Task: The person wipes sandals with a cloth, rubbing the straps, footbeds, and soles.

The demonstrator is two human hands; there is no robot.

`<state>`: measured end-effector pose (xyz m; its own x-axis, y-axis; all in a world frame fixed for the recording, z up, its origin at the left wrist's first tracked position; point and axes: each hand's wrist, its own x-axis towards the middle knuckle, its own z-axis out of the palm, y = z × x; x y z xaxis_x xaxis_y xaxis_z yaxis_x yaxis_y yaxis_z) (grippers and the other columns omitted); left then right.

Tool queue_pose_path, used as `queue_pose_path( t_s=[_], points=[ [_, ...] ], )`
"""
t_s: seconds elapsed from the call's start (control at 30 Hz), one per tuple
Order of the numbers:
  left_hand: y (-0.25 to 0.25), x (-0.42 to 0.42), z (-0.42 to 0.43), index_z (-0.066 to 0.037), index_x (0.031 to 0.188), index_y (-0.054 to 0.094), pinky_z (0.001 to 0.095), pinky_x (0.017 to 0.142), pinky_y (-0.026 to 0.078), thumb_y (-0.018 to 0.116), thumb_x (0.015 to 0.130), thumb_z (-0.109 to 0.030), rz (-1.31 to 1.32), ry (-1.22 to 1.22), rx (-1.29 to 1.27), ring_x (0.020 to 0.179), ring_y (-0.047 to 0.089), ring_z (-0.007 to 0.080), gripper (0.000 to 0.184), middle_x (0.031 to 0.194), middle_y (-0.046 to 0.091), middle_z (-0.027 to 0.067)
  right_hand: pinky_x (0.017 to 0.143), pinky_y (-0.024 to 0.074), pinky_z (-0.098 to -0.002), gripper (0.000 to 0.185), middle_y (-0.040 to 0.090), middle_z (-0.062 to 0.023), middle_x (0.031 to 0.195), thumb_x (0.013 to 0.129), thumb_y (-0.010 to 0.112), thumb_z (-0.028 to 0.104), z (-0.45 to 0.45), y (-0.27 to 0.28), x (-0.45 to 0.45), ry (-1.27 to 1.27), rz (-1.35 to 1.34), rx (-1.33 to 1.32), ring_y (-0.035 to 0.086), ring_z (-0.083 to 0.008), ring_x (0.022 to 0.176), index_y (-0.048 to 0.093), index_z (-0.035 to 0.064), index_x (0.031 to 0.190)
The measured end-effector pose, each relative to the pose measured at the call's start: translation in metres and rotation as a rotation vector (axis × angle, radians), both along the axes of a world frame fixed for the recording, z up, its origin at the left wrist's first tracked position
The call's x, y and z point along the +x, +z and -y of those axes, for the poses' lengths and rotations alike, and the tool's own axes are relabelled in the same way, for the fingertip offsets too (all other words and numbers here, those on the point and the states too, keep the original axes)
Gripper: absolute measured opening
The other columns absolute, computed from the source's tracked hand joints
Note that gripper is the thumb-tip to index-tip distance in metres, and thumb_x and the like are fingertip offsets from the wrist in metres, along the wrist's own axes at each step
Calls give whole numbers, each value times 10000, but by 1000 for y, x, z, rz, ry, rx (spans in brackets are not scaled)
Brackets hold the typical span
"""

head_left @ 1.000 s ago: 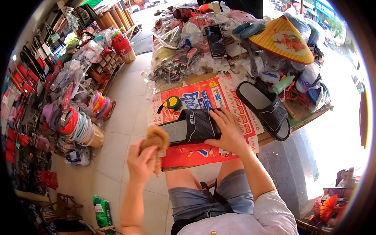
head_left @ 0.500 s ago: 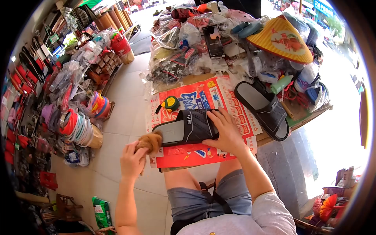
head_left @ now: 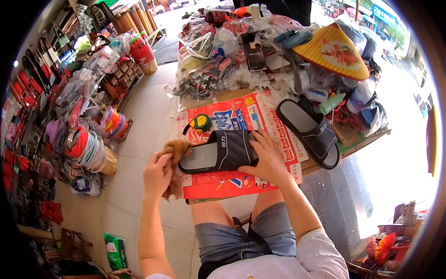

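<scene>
A black slide sandal with a grey footbed (head_left: 225,151) lies sideways on a red printed sheet (head_left: 241,183). My right hand (head_left: 267,158) grips its right end, thumb at the near side and fingers over the far side. In my left hand (head_left: 158,174) is a brown fuzzy cloth (head_left: 175,158), bunched against the sandal's left end. Its lower part hangs beside the sheet's left edge. The matching sandal (head_left: 309,132) rests at the sheet's right side. A yellow and black tape measure (head_left: 200,122) lies behind the held sandal.
Plastic-wrapped goods (head_left: 204,69), a phone-like black item (head_left: 254,52) and a yellow conical hat (head_left: 332,51) are piled at the back of the table. A green bottle (head_left: 332,103) lies at the right. Shelves of goods and a bucket of coloured rolls (head_left: 88,151) stand left.
My left hand has moved left and the cloth, first raised over the sandal's left end, is now lower beside it. The held sandal has shifted slightly left with my right hand.
</scene>
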<state>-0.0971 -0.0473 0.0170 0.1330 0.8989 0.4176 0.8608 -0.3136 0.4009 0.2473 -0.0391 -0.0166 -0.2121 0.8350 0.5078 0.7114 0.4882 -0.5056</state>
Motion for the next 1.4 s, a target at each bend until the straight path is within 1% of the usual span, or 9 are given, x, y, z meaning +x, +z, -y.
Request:
queue_pose_path(
  t_s=[0.17,0.27,0.43,0.57,0.73,0.97,1.1,1.27,1.4],
  points=[
    [0,-16,14,-18,1120,634,349,891,494,616,771,69,139,-11,42,1034,611,324,360,1137,594,138,1086,334,-533,451,549,-152,1342,688,840,331,-4,-1,5,132,20,86,396,-393,1339,732,50,1024],
    [0,-12,18,13,1113,626,337,897,480,615,803,68,208,-31,85,1017,610,297,314,1122,590,139,1098,311,-505,419,571,-127,1331,674,850,234,-7,-2,9,215,-83,94,407,-380,1318,731,60,1036],
    [9,-10,21,6,1098,642,365,874,493,629,798,48,298,-1,169,997,613,326,303,1090,600,160,1089,317,-518,450,579,-125,1319,642,850,184,3,13,28,192,-131,182,408,-387,1299,730,64,1059],
    [23,-5,27,31,1097,621,325,909,461,628,832,52,313,-33,175,1016,601,273,267,1105,595,135,1079,330,-530,433,564,-135,1328,657,852,230,9,11,51,211,-70,123,402,-404,1317,738,81,1048],
    [36,42,23,-1,1091,652,370,882,503,661,802,33,330,-206,189,1031,626,323,291,1119,615,165,1107,310,-524,451,494,-184,1411,713,830,324,14,3,50,197,26,-7,344,-420,1376,723,67,1068],
    [2,93,6,-118,1070,690,414,845,535,680,756,-37,34,-438,15,1002,633,348,324,1104,644,117,1097,323,-515,513,542,-170,1363,690,831,396,15,2,46,118,66,57,392,-387,1358,718,34,1036],
    [15,62,0,-116,1070,686,415,835,539,672,753,-42,37,-328,-133,990,635,345,326,1093,639,112,1091,327,-513,511,546,-173,1359,695,826,407,16,5,48,116,62,54,405,-387,1350,718,29,1021],
    [26,28,-5,-122,1099,680,418,840,540,654,760,-34,-79,-37,-3,990,637,354,351,1091,639,124,1080,336,-507,512,552,-186,1347,690,826,417,14,3,47,118,54,63,409,-388,1347,712,14,983],
    [29,76,7,-114,1094,681,422,832,543,664,760,-40,163,-269,33,982,638,359,342,1070,644,128,1086,335,-506,517,559,-183,1344,678,831,417,14,3,47,103,110,64,408,-382,1351,714,12,978]
  ],
)
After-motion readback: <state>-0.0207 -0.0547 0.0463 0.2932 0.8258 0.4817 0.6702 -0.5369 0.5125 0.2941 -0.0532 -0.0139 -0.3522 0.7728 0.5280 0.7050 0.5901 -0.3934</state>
